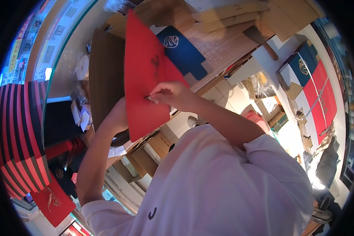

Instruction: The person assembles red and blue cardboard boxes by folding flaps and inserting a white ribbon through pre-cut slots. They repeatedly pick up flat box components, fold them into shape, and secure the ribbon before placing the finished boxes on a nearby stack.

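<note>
A stiff red panel (149, 78), perhaps the side of a paper bag, stands tilted in front of me with faint gold print on it. My right hand (171, 95) is closed in a pinch against its face, and a small whitish scrap with a dark tip (152, 100) sticks out from the fingertips. Whether that is cord or tissue I cannot make out. At the panel's left edge is my left hand (121, 114); its fingers go out of sight behind the red sheet.
A dark blue folded box (185, 51) lies on the wooden table behind the panel, near a scraper (259, 41). Flattened cardboard (232, 17) lies at the back. A stack of red and black pieces (23, 137) stands left. On the right leans a tied blue, red and white bundle (316, 90).
</note>
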The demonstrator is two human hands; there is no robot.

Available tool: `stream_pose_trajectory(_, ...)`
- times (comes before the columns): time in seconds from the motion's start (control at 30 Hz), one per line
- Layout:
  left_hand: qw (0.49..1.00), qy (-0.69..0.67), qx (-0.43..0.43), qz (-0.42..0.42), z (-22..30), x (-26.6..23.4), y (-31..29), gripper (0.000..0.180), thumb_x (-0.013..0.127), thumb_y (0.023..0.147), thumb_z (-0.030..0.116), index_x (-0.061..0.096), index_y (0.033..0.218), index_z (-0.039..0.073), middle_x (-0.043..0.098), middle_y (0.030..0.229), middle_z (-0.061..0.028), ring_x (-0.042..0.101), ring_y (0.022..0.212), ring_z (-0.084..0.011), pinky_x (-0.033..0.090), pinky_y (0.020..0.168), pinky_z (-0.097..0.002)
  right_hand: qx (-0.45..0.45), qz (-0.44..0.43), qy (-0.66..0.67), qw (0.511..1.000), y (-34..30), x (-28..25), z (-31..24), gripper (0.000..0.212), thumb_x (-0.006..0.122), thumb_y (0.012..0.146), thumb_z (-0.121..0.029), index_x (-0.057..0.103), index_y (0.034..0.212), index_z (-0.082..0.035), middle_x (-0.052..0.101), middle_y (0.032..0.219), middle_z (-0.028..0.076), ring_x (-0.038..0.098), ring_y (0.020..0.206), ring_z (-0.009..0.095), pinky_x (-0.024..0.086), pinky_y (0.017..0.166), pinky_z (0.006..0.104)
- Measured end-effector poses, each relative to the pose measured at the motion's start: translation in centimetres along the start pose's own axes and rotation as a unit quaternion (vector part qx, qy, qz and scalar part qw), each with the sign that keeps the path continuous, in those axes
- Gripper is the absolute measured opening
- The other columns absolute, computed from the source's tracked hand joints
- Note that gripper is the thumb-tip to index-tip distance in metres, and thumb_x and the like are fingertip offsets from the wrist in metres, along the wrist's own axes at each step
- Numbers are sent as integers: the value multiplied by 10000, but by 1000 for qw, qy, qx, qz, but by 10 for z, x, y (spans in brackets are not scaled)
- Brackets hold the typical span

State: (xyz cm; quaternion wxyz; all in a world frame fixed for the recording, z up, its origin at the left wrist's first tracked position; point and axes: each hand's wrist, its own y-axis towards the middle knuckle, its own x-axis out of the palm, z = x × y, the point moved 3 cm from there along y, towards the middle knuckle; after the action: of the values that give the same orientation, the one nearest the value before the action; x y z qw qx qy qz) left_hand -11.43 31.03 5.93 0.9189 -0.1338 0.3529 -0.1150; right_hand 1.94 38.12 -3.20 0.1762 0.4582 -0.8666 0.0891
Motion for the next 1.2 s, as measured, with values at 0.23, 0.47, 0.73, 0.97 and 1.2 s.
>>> stream_pose_trajectory(0.23, 999, -13, -19, -22, 6, 1, 0, 325, 638, 745, 121, 545, 1030, -5, 613, 933, -153, 596, 852, -248, 464, 756, -317, -111, 53, -175, 977, 0, 10, -5, 125, 607, 814, -123, 578, 873, -17, 623, 757, 87, 609, 699, 132, 470, 615, 259)
stream_pose_trajectory(0.47, 997, 73, -23, 0, 9, -1, -6, 352, 655, 720, 148, 550, 1025, 7, 609, 978, -154, 587, 904, -300, 466, 764, -329, -46, 72, -223, 971, -5, 18, 0, 146, 598, 847, -173, 566, 866, -32, 519, 654, 17, 489, 581, 70, 405, 519, 244)
stream_pose_trajectory(0.73, 996, 66, -48, 39, -14, -10, -16, 339, 629, 753, 136, 549, 1064, 29, 585, 1059, -164, 557, 974, -326, 458, 808, -351, 74, -18, -220, 972, -11, 8, 8, 284, 575, 849, -267, 529, 1021, -46, 522, 653, 77, 539, 615, 168, 413, 573, 300)
stream_pose_trajectory(0.97, 982, 181, -18, 41, -29, -10, -21, 302, 602, 758, 119, 558, 1051, 60, 596, 1017, -153, 558, 948, -337, 471, 772, -393, -9, -4, -82, 997, 18, 40, 15, 330, 545, 873, -150, 458, 1162, -16, 534, 833, 44, 514, 776, 98, 423, 708, 230)
stream_pose_trajectory(1.2, 916, 286, -173, 223, -25, -43, -52, 230, 538, 840, 237, 573, 994, 70, 609, 903, -167, 579, 860, -334, 464, 694, -413, 117, -46, -33, 991, 11, 41, 20, 212, 479, 913, -131, 512, 1092, -22, 529, 725, 3, 488, 631, 64, 410, 566, 209)
